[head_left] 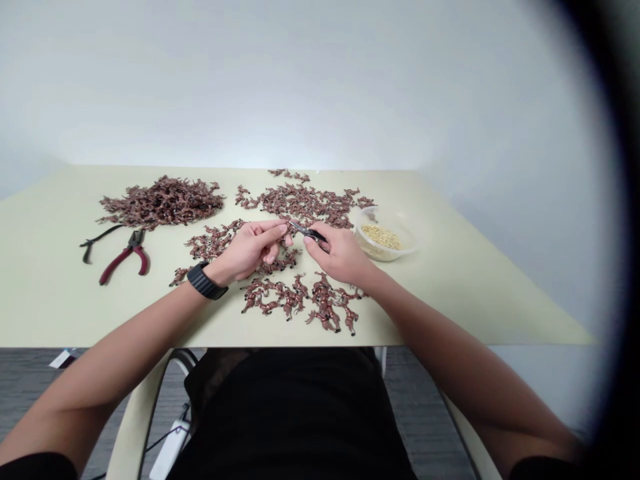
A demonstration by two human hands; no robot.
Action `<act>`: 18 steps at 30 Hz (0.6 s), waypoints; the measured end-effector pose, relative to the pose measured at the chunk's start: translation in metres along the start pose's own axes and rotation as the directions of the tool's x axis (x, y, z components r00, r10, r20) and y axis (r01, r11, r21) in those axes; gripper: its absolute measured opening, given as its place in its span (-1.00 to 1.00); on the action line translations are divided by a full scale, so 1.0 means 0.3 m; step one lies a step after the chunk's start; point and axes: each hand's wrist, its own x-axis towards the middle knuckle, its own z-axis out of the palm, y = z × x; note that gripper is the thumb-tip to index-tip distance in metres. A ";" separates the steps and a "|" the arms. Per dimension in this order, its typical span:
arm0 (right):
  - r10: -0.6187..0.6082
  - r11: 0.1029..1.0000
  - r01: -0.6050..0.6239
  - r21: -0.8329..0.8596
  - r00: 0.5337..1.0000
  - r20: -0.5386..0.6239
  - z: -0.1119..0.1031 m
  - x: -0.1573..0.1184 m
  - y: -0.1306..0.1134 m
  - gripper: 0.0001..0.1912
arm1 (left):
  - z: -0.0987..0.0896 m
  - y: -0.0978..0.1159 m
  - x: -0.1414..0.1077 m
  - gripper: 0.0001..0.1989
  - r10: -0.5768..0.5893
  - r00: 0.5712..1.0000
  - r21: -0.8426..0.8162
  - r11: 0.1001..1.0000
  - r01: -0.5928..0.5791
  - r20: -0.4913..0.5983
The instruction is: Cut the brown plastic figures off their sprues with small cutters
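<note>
Black pliers point(309, 231) among heaps of brown figurines point(305, 205)

Left of left hand point(247, 250): pliers with red-and-black handles point(124, 258). Around both hands: small reddish-brown figurines point(287, 297), flecked pale. In right hand point(337, 255): small black-and-silver tool point(309, 231). Right of that hand: clear bowl point(387, 215) of pale yellow grains point(381, 236). Under all: pale yellow-green tabletop point(60, 300).

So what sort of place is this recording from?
Likely a small piece-work bench in a plain room: heaps of small brown figurines on a pale green table, red-handled pliers, and a clear bowl of tiny golden pieces.
</note>
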 end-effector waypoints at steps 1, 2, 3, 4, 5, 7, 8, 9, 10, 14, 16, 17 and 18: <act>0.017 1.000 -0.017 0.011 1.000 -0.003 0.005 -0.001 -0.004 -0.68 | 0.004 0.000 -0.003 -0.67 0.019 1.000 0.034 0.999 -0.018 -0.011; 0.039 0.999 -0.038 0.023 0.999 -0.005 0.010 -0.002 -0.008 -0.67 | 0.009 -0.002 -0.006 -0.67 0.041 0.999 0.076 0.996 -0.039 -0.024; 0.061 0.997 -0.061 0.037 0.998 -0.007 0.017 -0.002 -0.012 -0.66 | 0.014 -0.005 -0.010 -0.66 0.067 0.997 0.126 0.990 -0.061 -0.037; 0.082 0.995 -0.081 0.053 0.997 -0.006 0.023 -0.003 -0.015 -0.65 | 0.019 -0.009 -0.013 -0.66 0.095 0.994 0.180 0.980 -0.084 -0.050; 0.101 0.993 -0.100 0.070 0.995 -0.005 0.030 -0.003 -0.017 -0.64 | 0.023 -0.015 -0.016 -0.65 0.122 0.991 0.237 0.966 -0.104 -0.062; 0.130 0.987 -0.130 0.099 0.991 -0.001 0.043 -0.004 -0.020 -0.63 | 0.030 -0.029 -0.018 -0.63 0.161 0.983 0.335 0.934 -0.124 -0.085; 0.139 0.984 -0.138 0.110 0.990 0.005 0.047 -0.003 -0.019 -0.63 | 0.032 -0.035 -0.018 -0.63 0.172 0.980 0.362 0.924 -0.125 -0.100; 0.145 0.982 -0.145 0.118 0.989 0.010 0.050 -0.002 -0.018 -0.62 | 0.032 -0.040 -0.016 -0.62 0.178 0.977 0.371 0.920 -0.124 -0.115; 0.148 0.981 -0.148 0.124 0.989 0.013 0.051 0.000 -0.015 -0.62 | 0.031 -0.044 -0.013 -0.63 0.177 0.976 0.359 0.925 -0.121 -0.127; 0.149 0.978 -0.145 0.151 0.989 -0.011 0.034 0.011 0.006 -0.59 | 0.012 -0.042 0.007 -0.71 0.114 0.982 0.156 0.984 -0.091 -0.147; 0.142 0.979 -0.137 0.151 0.990 -0.026 0.019 0.015 0.021 -0.58 | -0.007 -0.037 0.016 -0.73 0.063 0.992 0.047 0.997 -0.058 -0.112; 0.135 0.981 -0.130 0.144 0.991 -0.025 0.012 0.017 0.028 -0.57 | -0.017 -0.035 0.020 -0.74 0.040 0.996 0.011 0.999 -0.039 -0.074; 0.124 0.983 -0.121 0.138 0.992 -0.018 0.007 0.018 0.033 -0.58 | -0.026 -0.034 0.023 -0.76 0.023 0.999 -0.017 1.000 -0.023 -0.031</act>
